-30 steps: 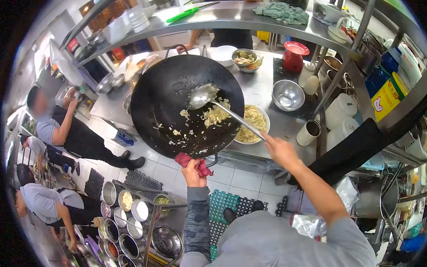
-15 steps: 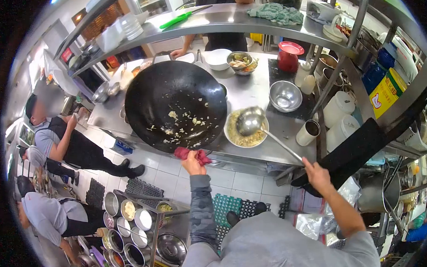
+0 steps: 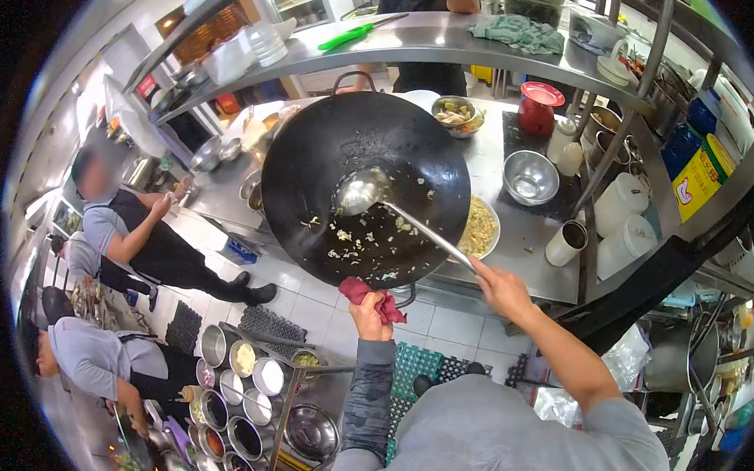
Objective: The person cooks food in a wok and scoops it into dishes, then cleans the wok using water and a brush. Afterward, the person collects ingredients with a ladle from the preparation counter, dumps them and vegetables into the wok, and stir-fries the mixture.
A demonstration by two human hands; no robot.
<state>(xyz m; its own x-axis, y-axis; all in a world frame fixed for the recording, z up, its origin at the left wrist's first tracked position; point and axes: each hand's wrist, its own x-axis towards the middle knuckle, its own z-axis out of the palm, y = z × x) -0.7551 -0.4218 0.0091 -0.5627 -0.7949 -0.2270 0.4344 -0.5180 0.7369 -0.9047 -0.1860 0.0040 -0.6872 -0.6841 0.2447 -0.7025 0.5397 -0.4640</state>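
Note:
A large black wok [image 3: 305,166] is tilted toward me over the counter, with scattered bits of pale food [image 3: 343,251] on its inner surface. My left hand [image 3: 372,317] is closed on a folded red cloth [image 3: 375,298] at the wok's near loop handle. A steel ladle [image 3: 362,191] has its bowl inside the wok. Its long handle slants toward my right hand [image 3: 505,291], whose fingers are wrapped round the end. Right of the wok, and partly hidden by it, is a white bowl filled with yellowish chopped food [image 3: 479,227], apparently fried rice.
A steel bowl [image 3: 531,178], a steel canister [image 3: 566,243] and a red container [image 3: 540,108] stand on the counter's right. A metal shelf [image 3: 425,42] spans above. Co-workers [image 3: 149,236] stand at left, near a rack of food pots [image 3: 244,359].
The ladle has moved left from above the bowl into the wok with my right hand. The wok has shifted right and now covers part of the food bowl.

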